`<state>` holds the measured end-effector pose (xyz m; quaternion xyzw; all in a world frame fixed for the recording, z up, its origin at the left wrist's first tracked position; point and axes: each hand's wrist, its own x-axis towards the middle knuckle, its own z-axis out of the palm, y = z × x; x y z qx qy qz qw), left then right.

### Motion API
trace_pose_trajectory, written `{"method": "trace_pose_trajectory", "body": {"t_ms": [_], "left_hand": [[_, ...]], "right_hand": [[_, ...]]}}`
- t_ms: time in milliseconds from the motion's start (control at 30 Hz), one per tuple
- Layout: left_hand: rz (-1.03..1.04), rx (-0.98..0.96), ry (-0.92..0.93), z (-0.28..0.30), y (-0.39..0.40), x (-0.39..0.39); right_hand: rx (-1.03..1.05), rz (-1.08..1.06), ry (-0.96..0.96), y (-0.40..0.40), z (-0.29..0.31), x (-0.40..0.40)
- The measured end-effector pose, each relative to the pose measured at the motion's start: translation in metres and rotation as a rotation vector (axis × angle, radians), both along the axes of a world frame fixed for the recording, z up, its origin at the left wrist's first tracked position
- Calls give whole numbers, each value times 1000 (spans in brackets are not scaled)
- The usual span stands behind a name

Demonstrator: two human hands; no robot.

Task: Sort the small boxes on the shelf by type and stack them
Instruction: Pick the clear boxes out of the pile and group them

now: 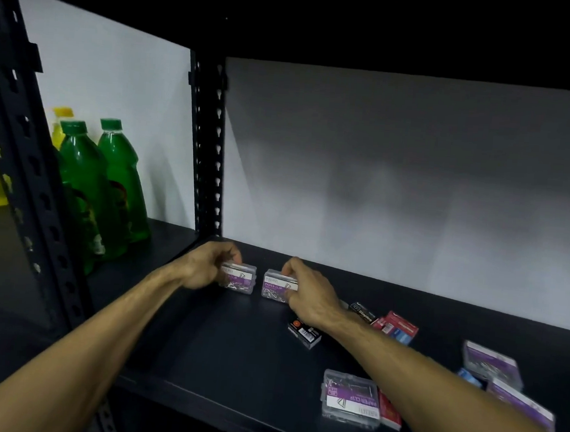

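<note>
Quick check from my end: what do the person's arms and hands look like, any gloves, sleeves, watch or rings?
Both arms are bare as far as the frame shows: no sleeves are visible. The left hand and right hand wear no gloves. No watch, band or bracelet shows at either wrist, and no ring shows on the visible fingers, though the picture is dim and slightly blurred there.

Left hand (206, 267) covers left end of one paper clip box (239, 277). Right forearm (401, 369) hides part of red box (389, 410). Far-right purple boxes (513, 397) blurred, labels unreadable.
</note>
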<state>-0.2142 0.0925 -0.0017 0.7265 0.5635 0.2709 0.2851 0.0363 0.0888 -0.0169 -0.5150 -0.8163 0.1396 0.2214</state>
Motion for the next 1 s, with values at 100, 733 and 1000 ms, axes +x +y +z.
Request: {"method": "trace_pose_trajectory", "body": {"t_ms": [100, 733, 1000], "left_hand": [[16, 19, -13, -1, 2, 2], [36, 39, -19, 2, -3, 1], [57, 49, 13, 2, -4, 5]], "right_hand": [[4, 10, 20, 2, -2, 0], [-7, 18, 59, 1, -3, 1], [8, 4, 61, 1, -2, 4]]}}
